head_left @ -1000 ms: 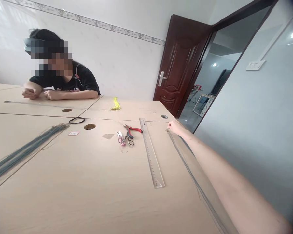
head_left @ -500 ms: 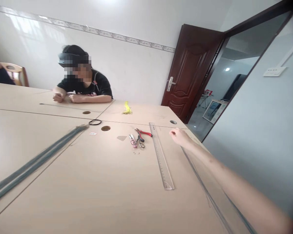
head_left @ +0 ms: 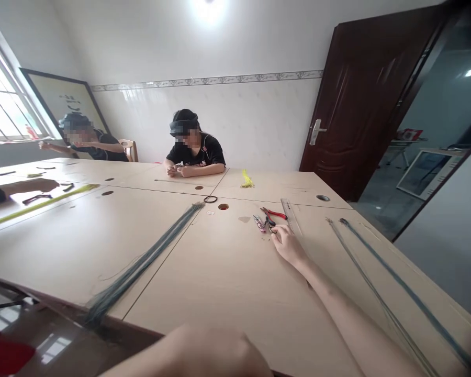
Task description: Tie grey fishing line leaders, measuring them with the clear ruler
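My right hand (head_left: 288,245) reaches over the table with its fingers closed at the dark ring handle of a small pair of scissors (head_left: 270,225), which it partly covers. Pliers (head_left: 277,213) with one red and one black handle lie against the scissors. Just left of them is a small pink-handled cutting tool (head_left: 259,224). Behind my right hand, a clear ruler (head_left: 288,207) is partly hidden. My left hand (head_left: 215,351) is blurred at the bottom edge, its fingers out of sight.
Grey-green strand bundles lie left (head_left: 157,246) and right (head_left: 400,288) on the table. A black ring (head_left: 211,199), a cable hole (head_left: 223,207) and a yellow strand bundle (head_left: 246,180) are farther back. Two people (head_left: 198,152) sit across; another person's arm (head_left: 27,189) reaches in at left.
The view has swung left. My right hand has moved from right of the ruler, by the strand ends, to the scissors. My left hand has come into view at the bottom.
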A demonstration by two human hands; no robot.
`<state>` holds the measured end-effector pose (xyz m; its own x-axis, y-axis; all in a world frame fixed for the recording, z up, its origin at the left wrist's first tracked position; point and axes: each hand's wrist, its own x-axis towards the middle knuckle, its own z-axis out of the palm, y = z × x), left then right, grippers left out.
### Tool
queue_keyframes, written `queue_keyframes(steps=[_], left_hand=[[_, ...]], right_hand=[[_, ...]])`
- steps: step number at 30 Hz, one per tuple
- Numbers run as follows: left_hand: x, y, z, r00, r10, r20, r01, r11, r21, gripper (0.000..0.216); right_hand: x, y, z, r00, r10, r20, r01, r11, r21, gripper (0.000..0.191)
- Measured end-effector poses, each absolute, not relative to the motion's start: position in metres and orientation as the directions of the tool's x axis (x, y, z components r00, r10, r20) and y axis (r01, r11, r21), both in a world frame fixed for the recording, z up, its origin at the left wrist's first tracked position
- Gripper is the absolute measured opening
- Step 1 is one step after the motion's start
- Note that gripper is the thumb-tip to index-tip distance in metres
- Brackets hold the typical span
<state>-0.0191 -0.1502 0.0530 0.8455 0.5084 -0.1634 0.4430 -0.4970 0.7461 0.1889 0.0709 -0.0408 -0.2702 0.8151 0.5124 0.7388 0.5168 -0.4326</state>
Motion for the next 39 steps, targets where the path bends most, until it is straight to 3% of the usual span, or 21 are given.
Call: queue_keyframes(steps=[2, 6, 10, 14, 22, 39], left_hand=[[-0.049, -0.124, 0.073, 0.736, 0.644, -0.207, 0.587, -0.457, 0.668, 0.018], [-0.115, -0.04, 0.085, 0.335, 0.926, -0.175, 0.871, -0.234, 0.431, 0.022], [-0.18, 0.051, 0.08, 0.012, 0.998, -0.069, 0.957, 0.009, 0.291, 0.025], [-0.218, 0.113, 0.065, -0.154, 0.988, 0.019, 0.964, 0.146, 0.223, 0.028], [-0.233, 0.19, 0.033, -0.189, 0.979, 0.073, 0.974, 0.178, 0.137, 0.028], [-0.249, 0.238, 0.022, -0.182, 0.978, -0.102, 0.977, 0.192, 0.095, 0.028]], right_hand=[[0.189, 0.071, -0.044, -0.259, 0.82, 0.51, 0.728, 0.513, -0.455, 0.024], [0.191, 0.07, -0.047, -0.244, 0.835, 0.494, 0.717, 0.498, -0.488, 0.024], [0.192, 0.071, -0.045, -0.222, 0.851, 0.477, 0.708, 0.477, -0.521, 0.023], [0.193, 0.072, -0.044, -0.2, 0.866, 0.458, 0.697, 0.454, -0.556, 0.021], [0.191, 0.069, -0.038, -0.179, 0.883, 0.434, 0.682, 0.429, -0.592, 0.018], [0.189, 0.068, -0.03, -0.16, 0.903, 0.4, 0.664, 0.398, -0.634, 0.017]])
